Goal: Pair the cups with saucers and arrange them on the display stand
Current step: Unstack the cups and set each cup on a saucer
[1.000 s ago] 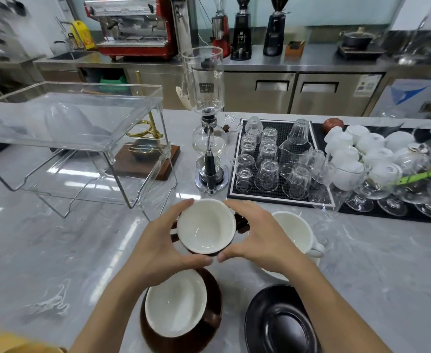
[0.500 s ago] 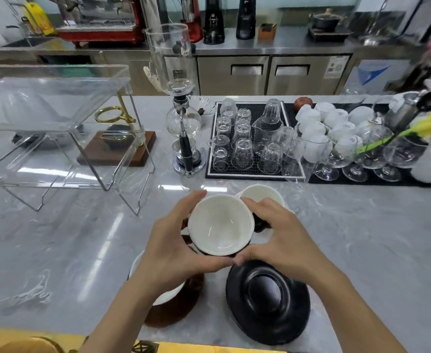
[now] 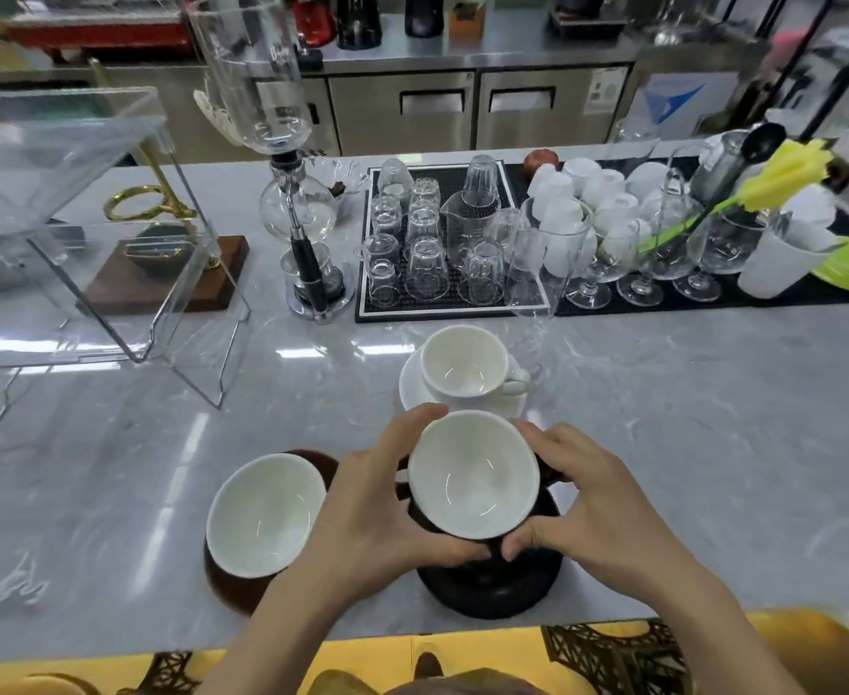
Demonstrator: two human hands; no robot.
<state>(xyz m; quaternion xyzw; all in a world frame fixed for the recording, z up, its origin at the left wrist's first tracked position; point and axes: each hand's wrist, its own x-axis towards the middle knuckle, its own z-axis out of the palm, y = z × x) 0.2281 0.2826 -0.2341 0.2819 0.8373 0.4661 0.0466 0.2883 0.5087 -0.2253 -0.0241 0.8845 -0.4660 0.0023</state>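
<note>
Both hands wrap a dark cup with a white inside (image 3: pixel 472 476), holding it over a black saucer (image 3: pixel 492 589) near the counter's front edge. My left hand (image 3: pixel 377 514) grips its left side and my right hand (image 3: pixel 593 509) grips its right side. Whether the cup touches the saucer is hidden by my fingers. A brown cup with a white inside (image 3: pixel 264 514) sits on a brown saucer (image 3: pixel 231 589) to the left. Behind stands a white cup (image 3: pixel 465 361) on a white saucer (image 3: pixel 409 388). The clear acrylic display stand (image 3: pixel 86 228) is at the far left.
A glass siphon brewer (image 3: pixel 287 193) stands mid-counter. Black mats hold upturned glasses (image 3: pixel 427 243), white cups (image 3: pixel 593 188) and stemmed glasses (image 3: pixel 658 253) along the back right. A wooden base with a brass stand (image 3: pixel 161 273) sits behind the acrylic stand. Yellow counter edge below.
Both hands carried the dark cup toward me, from above the counter middle to over the black saucer. The view tilted down, so the white cup and saucer now show fully behind.
</note>
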